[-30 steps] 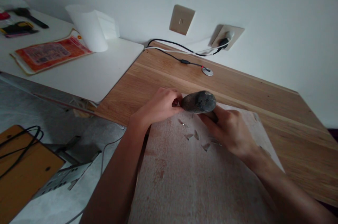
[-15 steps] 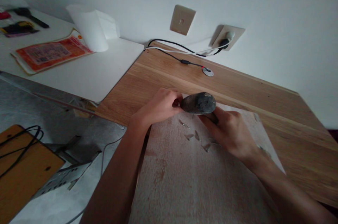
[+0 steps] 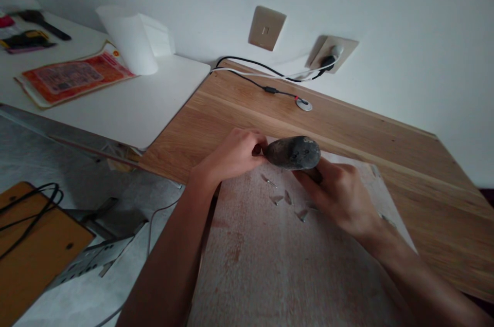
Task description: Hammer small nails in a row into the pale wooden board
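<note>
- Hammer [image 3: 295, 153]: held in right grip [image 3: 339, 191], above the far part of a pale, worn board [image 3: 254, 275].
- Dark head crosswise in view, rounded end to the right, narrower end by left grip [image 3: 244, 149]; short stretch of handle visible, running into right grip.
- Right grip: wrapped closely round handle.
- Left grip: curled at the board's far left edge, thumb and finger close together. Anything pinched there: cannot tell, fingertips partly hidden. Contact with hammer head: cannot tell either.
- Small metal nails [image 3: 287, 198]: scattered on board, between the arms, pointing different ways.
- Board: lying on wood-grain table [image 3: 239, 106].
- Farther back on same table, near wall: black cable [image 3: 247, 80], white cable [image 3: 266, 74], silver disc [image 3: 304, 106].
- On wall: socket [image 3: 345, 54] with plugs in, plain plate [image 3: 267, 29].
- To the left, white table [image 3: 173, 95]: red packet [image 3: 73, 77], white roll [image 3: 137, 47] just beside it.
- Lower left: orange-brown panel [image 3: 34, 270], black cord [image 3: 33, 221] looped on top.
</note>
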`<action>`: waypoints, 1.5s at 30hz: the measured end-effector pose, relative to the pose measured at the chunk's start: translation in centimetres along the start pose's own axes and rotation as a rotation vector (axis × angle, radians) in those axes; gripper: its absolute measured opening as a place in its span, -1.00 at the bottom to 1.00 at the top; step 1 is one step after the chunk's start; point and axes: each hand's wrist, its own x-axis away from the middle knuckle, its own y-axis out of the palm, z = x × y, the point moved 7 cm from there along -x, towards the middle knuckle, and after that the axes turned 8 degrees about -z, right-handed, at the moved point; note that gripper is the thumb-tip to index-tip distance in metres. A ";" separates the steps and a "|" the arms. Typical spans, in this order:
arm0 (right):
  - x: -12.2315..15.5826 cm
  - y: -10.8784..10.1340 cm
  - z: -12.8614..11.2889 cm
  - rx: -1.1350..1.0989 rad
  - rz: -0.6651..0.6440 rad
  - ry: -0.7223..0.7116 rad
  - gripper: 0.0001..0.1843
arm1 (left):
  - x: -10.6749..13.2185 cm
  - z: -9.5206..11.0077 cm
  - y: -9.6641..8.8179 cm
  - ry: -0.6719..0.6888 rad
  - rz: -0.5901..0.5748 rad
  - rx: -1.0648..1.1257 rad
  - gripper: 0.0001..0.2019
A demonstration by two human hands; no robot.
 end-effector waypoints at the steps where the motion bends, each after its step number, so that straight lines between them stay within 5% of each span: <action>1: 0.0 -0.1 0.0 0.000 0.002 0.000 -0.61 | 0.0 0.0 0.0 0.004 0.000 0.011 -0.89; 36: 0.1 1.1 0.4 0.093 -0.035 0.006 -0.67 | 0.0 -0.2 0.1 -0.003 -0.010 -0.004 -0.90; 45: -0.3 -1.5 -0.3 0.106 -0.020 0.033 -0.53 | -0.1 -0.4 0.3 -0.034 -0.021 0.018 -0.95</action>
